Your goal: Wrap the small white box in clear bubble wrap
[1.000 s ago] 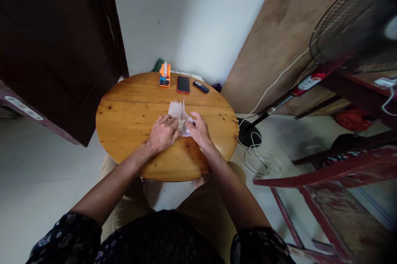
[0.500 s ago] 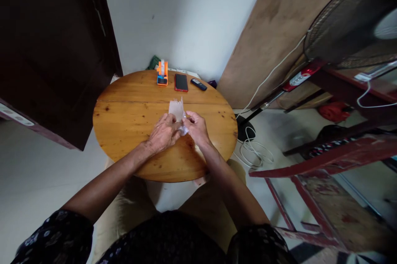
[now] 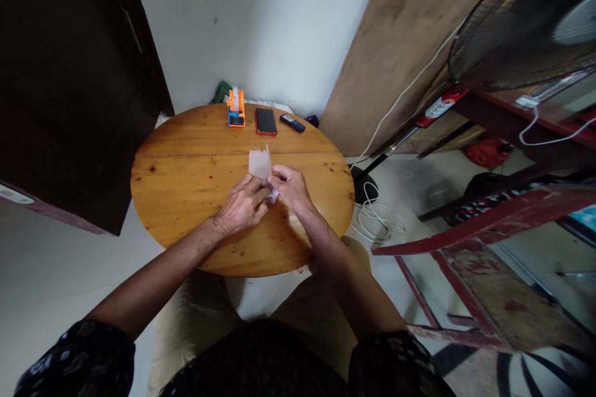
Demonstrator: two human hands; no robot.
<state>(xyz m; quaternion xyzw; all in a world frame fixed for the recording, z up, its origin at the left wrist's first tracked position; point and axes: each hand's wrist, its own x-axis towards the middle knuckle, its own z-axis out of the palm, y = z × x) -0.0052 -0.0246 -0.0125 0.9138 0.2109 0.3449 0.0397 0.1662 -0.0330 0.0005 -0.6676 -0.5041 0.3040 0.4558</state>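
A small pale piece of paper or thin card (image 3: pixel 259 162), with a ragged upper edge, lies near the middle of the wooden table (image 3: pixel 186 186). Whitish, shiny crumpled material shows at its lower end, between my hands; I cannot tell whether it is film or tape. My left hand (image 3: pixel 242 203) rests over the piece's lower left part with curled fingers pressing on it. On the other side, my right hand (image 3: pixel 291 187) pinches the lower right edge between thumb and fingers. The fingers hide much of the lower part.
Along the table's far side stand an orange and blue tape dispenser (image 3: pixel 236 109), a smartphone with a red edge (image 3: pixel 266 122) and a dark keypad phone (image 3: pixel 292 123). A standing fan (image 3: pixel 507 24), a white cable (image 3: pixel 379 220) and a worn red wooden chair (image 3: pixel 484 223) are at the right.
The whole view has shifted a little, so the table appears slightly farther left. Both hands stay on the pale piece, with only small finger movements.
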